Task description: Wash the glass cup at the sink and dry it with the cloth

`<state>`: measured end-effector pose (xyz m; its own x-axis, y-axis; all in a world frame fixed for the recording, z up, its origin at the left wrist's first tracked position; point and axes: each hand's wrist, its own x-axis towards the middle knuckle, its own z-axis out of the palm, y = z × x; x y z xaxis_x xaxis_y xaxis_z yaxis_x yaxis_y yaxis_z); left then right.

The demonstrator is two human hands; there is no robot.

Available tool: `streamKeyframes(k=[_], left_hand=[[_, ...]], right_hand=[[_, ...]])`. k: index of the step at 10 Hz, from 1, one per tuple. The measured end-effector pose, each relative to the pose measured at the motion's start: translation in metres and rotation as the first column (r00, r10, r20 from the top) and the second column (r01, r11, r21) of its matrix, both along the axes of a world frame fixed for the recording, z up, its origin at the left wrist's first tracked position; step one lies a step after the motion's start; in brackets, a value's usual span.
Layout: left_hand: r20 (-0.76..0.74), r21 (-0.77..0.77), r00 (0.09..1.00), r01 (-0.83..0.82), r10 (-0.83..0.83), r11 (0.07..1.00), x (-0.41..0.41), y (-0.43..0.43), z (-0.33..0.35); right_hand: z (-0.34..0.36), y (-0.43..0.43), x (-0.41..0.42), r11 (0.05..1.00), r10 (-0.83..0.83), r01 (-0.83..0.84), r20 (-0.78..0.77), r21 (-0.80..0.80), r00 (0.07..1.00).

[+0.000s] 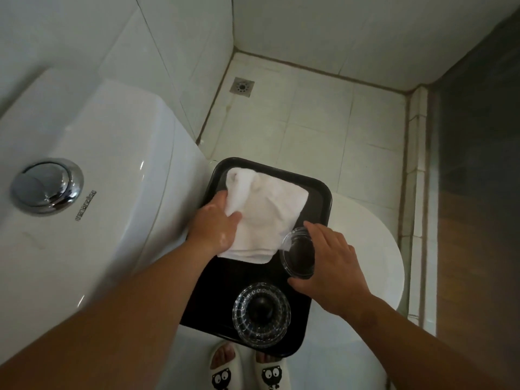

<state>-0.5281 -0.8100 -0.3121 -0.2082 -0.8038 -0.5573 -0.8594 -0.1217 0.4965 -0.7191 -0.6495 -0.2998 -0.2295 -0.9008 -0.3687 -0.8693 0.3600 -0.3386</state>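
A clear glass cup stands upright on a black tray, at the tray's right side. My right hand grips it from the right, fingers curled round its rim and wall. A white cloth lies folded on the far half of the tray. My left hand holds the cloth's left edge, thumb on top of the fabric. The hand looks wet.
A ribbed glass lid or dish sits on the tray's near end. The tray rests on a closed white toilet lid. The cistern with a chrome flush button is to the left. A floor drain lies in the tiled corner. My slippered feet show below.
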Motion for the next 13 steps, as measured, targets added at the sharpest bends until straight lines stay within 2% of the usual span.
streamKeyframes(k=[1,2,3,4,5,6,7,8,9,11,12,13], left_hand=[[-0.038,-0.015,0.998,0.049,-0.050,0.999,-0.012,-0.009,-0.007],[-0.083,-0.027,0.996,0.031,-0.033,0.999,-0.016,-0.012,-0.007],[-0.105,-0.013,0.994,-0.015,0.013,1.000,-0.007,-0.003,0.001],[-0.164,-0.027,0.975,-0.156,0.149,0.987,0.019,0.025,0.017],[-0.271,0.112,0.851,-0.437,0.451,0.892,0.058,0.071,0.028],[-0.267,0.277,0.731,-0.566,0.628,0.777,0.085,0.116,0.031],[-0.252,0.339,0.658,-0.627,0.709,0.702,0.096,0.133,0.022],[-0.261,0.298,0.669,-0.629,0.695,0.718,0.099,0.132,0.014],[-0.282,0.339,0.638,-0.633,0.717,0.696,0.097,0.127,0.011],[-0.289,0.387,0.631,-0.611,0.720,0.691,0.099,0.127,0.003],[-0.297,0.403,0.616,-0.612,0.730,0.680,0.101,0.128,0.004],[-0.261,0.368,0.669,-0.597,0.696,0.713,0.107,0.126,0.013]], right_hand=[[0.006,0.013,0.001,0.998,-0.039,0.039,0.003,-0.040,0.999],[0.014,0.021,0.009,0.995,-0.050,0.051,0.011,-0.088,0.999],[0.021,0.024,0.031,0.994,-0.014,0.019,0.047,-0.106,0.999],[0.025,0.021,0.064,0.992,0.054,-0.042,0.097,-0.123,0.994],[0.023,0.014,0.102,0.990,0.121,-0.109,0.133,-0.094,0.984],[0.013,0.001,0.136,0.981,0.184,-0.175,0.124,-0.078,0.975],[-0.001,-0.011,0.159,0.970,0.240,-0.236,0.067,-0.065,0.968],[-0.012,-0.014,0.170,0.967,0.255,-0.254,0.011,-0.028,0.967],[-0.018,-0.012,0.171,0.973,0.232,-0.232,-0.012,0.012,0.973],[-0.020,-0.012,0.167,0.969,0.247,-0.245,-0.038,0.041,0.968],[-0.015,-0.010,0.162,0.966,0.253,-0.252,-0.009,0.055,0.968],[0.006,0.002,0.152,0.967,0.235,-0.234,0.004,0.098,0.972]])
